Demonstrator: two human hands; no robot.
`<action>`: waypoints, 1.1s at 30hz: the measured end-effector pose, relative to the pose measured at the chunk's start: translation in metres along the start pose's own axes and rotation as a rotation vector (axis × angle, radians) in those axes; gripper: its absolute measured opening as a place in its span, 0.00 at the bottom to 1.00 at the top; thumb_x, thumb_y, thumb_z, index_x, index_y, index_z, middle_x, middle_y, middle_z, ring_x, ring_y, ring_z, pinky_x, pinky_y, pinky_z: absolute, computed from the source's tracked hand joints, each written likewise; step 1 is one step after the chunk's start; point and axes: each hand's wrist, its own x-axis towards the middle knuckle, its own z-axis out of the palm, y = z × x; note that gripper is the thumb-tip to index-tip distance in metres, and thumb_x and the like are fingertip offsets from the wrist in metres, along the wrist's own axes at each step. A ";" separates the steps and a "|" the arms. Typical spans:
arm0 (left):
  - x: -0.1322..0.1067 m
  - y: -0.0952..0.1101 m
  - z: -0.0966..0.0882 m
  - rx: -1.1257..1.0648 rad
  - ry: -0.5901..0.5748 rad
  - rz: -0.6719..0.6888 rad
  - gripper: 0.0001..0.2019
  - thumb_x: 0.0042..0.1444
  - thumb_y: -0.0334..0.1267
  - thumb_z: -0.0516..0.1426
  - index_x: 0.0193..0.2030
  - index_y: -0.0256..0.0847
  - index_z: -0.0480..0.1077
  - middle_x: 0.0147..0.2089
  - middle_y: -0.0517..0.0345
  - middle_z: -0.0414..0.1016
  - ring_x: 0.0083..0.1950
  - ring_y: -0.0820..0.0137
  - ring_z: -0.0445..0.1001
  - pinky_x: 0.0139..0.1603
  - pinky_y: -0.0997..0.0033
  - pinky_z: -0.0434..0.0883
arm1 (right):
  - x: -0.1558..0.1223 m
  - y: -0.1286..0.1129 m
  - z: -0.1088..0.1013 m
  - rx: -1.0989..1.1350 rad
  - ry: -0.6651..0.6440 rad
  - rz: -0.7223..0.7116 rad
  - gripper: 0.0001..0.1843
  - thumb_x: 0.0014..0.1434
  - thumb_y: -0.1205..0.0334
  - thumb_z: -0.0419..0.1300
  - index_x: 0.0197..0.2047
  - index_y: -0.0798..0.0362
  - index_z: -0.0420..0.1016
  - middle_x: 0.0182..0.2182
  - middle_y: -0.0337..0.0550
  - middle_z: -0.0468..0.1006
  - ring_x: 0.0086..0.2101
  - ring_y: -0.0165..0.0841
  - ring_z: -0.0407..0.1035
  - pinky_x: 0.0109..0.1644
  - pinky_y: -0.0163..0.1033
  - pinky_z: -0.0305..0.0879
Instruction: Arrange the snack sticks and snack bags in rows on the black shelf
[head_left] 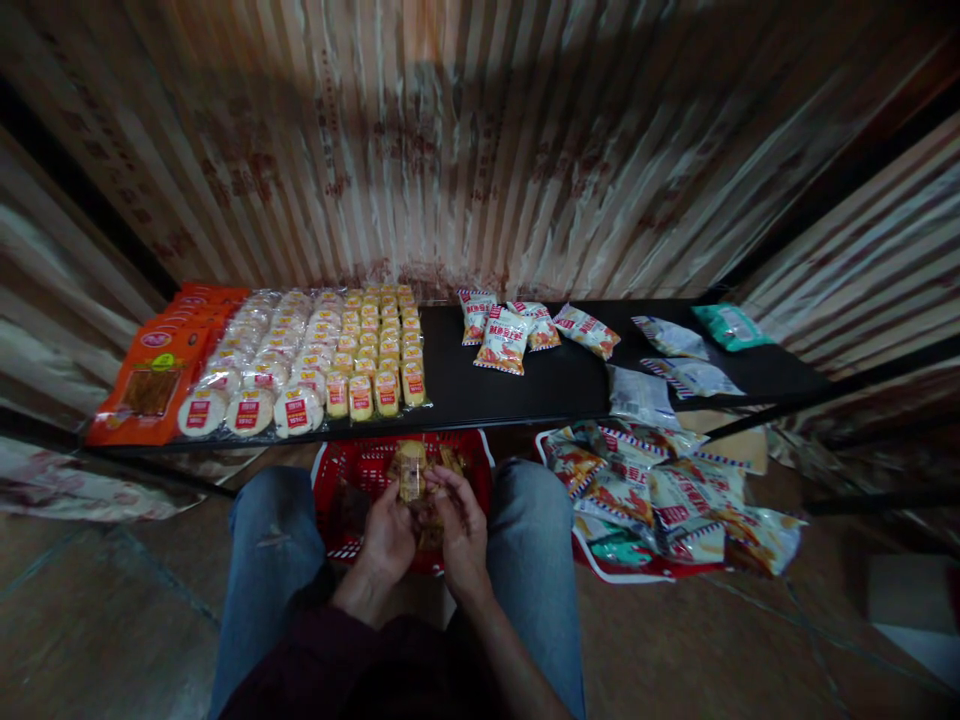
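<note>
Between my knees, my left hand (388,535) has its fingers closed around a small clear-wrapped yellow snack cake (412,470). My right hand (459,515) meets it from the other side, fingers bent and pinched at the edge of the wrapper. Both hands are over a red plastic basket (352,455), where more wrapped snacks partly show beneath and behind my fingers. On the black shelf (450,385) ahead stand rows of yellow wrapped cakes (386,392). To their left are rows of round white wrapped crackers (250,410).
Orange snack packets (150,370) overlap at the shelf's left end. Chip-style bags (502,340) lie loosely along its middle and right, with a teal packet (733,327) beyond. A second red basket (652,573), heaped with snack bags (615,490), is beside my right knee. Draped sheeting (420,180) hangs behind.
</note>
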 end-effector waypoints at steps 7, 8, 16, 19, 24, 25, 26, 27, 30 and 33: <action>-0.003 0.000 -0.002 -0.013 0.042 -0.066 0.09 0.59 0.33 0.51 0.34 0.34 0.71 0.24 0.59 0.73 0.21 0.76 0.69 0.25 0.77 0.66 | 0.000 0.013 -0.003 -0.132 -0.033 -0.047 0.15 0.58 0.53 0.56 0.45 0.51 0.73 0.44 0.46 0.79 0.45 0.37 0.73 0.47 0.41 0.70; -0.003 0.000 -0.001 -0.021 0.044 -0.076 0.09 0.59 0.33 0.51 0.33 0.34 0.71 0.24 0.59 0.74 0.21 0.76 0.70 0.26 0.77 0.66 | 0.000 0.014 -0.004 -0.183 -0.033 -0.080 0.15 0.59 0.53 0.55 0.45 0.51 0.73 0.44 0.45 0.79 0.45 0.37 0.73 0.49 0.41 0.69; -0.001 -0.006 0.009 -0.120 0.057 -0.119 0.11 0.60 0.30 0.48 0.33 0.34 0.72 0.28 0.57 0.76 0.26 0.76 0.73 0.34 0.76 0.71 | 0.004 0.008 -0.012 -0.634 -0.063 -0.493 0.13 0.62 0.63 0.50 0.45 0.50 0.73 0.41 0.46 0.77 0.45 0.36 0.69 0.50 0.45 0.67; -0.001 -0.009 0.011 -0.125 0.034 -0.132 0.10 0.59 0.32 0.50 0.33 0.34 0.72 0.30 0.55 0.77 0.32 0.72 0.76 0.42 0.73 0.72 | 0.006 0.007 -0.014 -0.739 -0.061 -0.600 0.13 0.61 0.64 0.51 0.48 0.51 0.72 0.43 0.47 0.77 0.46 0.37 0.68 0.51 0.46 0.67; -0.003 -0.012 0.013 -0.077 -0.024 -0.163 0.09 0.57 0.35 0.53 0.35 0.33 0.73 0.32 0.52 0.78 0.40 0.65 0.78 0.48 0.65 0.71 | 0.008 0.006 -0.018 -0.842 -0.018 -0.670 0.14 0.60 0.64 0.53 0.49 0.53 0.69 0.44 0.48 0.76 0.45 0.37 0.68 0.49 0.46 0.67; -0.003 -0.013 0.013 -0.069 -0.030 -0.152 0.09 0.57 0.35 0.53 0.36 0.33 0.73 0.33 0.51 0.78 0.41 0.65 0.78 0.49 0.65 0.71 | 0.009 0.005 -0.019 -0.850 -0.016 -0.680 0.13 0.60 0.64 0.53 0.49 0.53 0.69 0.44 0.48 0.76 0.45 0.37 0.68 0.49 0.46 0.67; -0.004 -0.013 0.014 -0.063 -0.037 -0.137 0.10 0.58 0.35 0.53 0.37 0.33 0.73 0.34 0.51 0.79 0.41 0.64 0.78 0.49 0.65 0.71 | 0.009 0.005 -0.020 -0.854 -0.014 -0.687 0.13 0.60 0.64 0.53 0.48 0.53 0.69 0.44 0.48 0.76 0.45 0.37 0.69 0.49 0.46 0.67; -0.005 -0.013 0.015 -0.055 -0.048 -0.125 0.10 0.58 0.36 0.53 0.38 0.33 0.73 0.35 0.50 0.79 0.42 0.64 0.78 0.50 0.64 0.71 | 0.010 0.004 -0.021 -0.856 -0.013 -0.691 0.13 0.60 0.64 0.53 0.48 0.52 0.69 0.44 0.48 0.76 0.45 0.38 0.69 0.49 0.46 0.67; -0.007 -0.014 0.018 -0.017 -0.064 -0.097 0.10 0.57 0.36 0.54 0.40 0.33 0.74 0.37 0.50 0.79 0.42 0.64 0.78 0.50 0.64 0.71 | 0.011 0.004 -0.023 -0.849 -0.005 -0.673 0.13 0.60 0.62 0.53 0.48 0.52 0.70 0.43 0.48 0.76 0.45 0.38 0.69 0.48 0.46 0.68; -0.007 -0.015 0.018 0.022 0.008 -0.031 0.08 0.55 0.34 0.57 0.40 0.35 0.74 0.37 0.52 0.79 0.39 0.68 0.77 0.46 0.68 0.71 | 0.011 0.004 -0.024 -0.835 -0.008 -0.615 0.13 0.60 0.61 0.53 0.48 0.52 0.70 0.44 0.49 0.76 0.45 0.39 0.69 0.49 0.47 0.68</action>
